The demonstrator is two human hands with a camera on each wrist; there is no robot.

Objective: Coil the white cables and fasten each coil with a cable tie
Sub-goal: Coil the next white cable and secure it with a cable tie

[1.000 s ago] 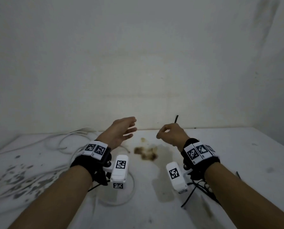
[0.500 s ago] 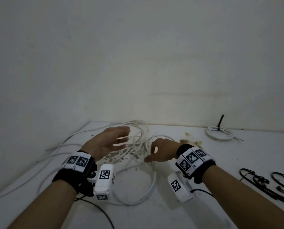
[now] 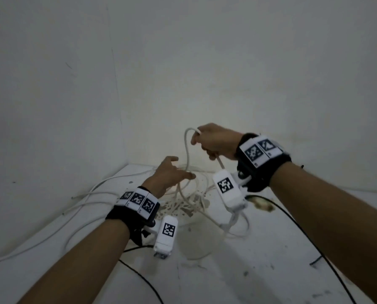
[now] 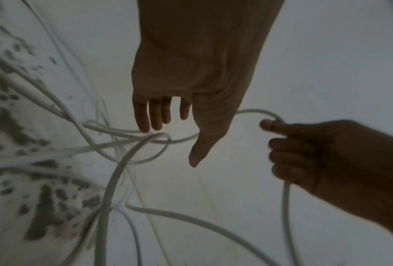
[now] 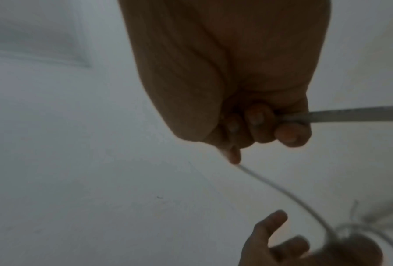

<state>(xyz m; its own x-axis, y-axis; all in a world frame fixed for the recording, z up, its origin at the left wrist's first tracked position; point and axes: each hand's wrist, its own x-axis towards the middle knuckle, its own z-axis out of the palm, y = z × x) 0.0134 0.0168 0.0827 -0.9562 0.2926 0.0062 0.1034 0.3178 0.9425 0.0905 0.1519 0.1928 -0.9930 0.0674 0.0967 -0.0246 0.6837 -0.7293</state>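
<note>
A tangle of white cables (image 3: 187,200) lies in the table's far left corner. My right hand (image 3: 214,141) is raised above it, fist curled round one white cable (image 3: 186,150) that arcs out of the fist and drops to the pile; in the right wrist view the cable (image 5: 350,115) leaves the curled fingers (image 5: 259,124). My left hand (image 3: 172,174) hovers lower, fingers spread and straight, beside the hanging strand and holding nothing. In the left wrist view the left fingers (image 4: 154,115) hang just above crossed cable loops (image 4: 145,140), and the right hand (image 4: 304,153) grips its strand.
The white table (image 3: 260,270) is stained with dark specks near the pile. Walls close the corner on the left and behind. Thin black wires (image 3: 292,227) from the wrist devices trail across the table's near right.
My right hand has closed on a cable and lifted it well above the pile. The view has swung left toward the corner. My left hand stays open near the cables.
</note>
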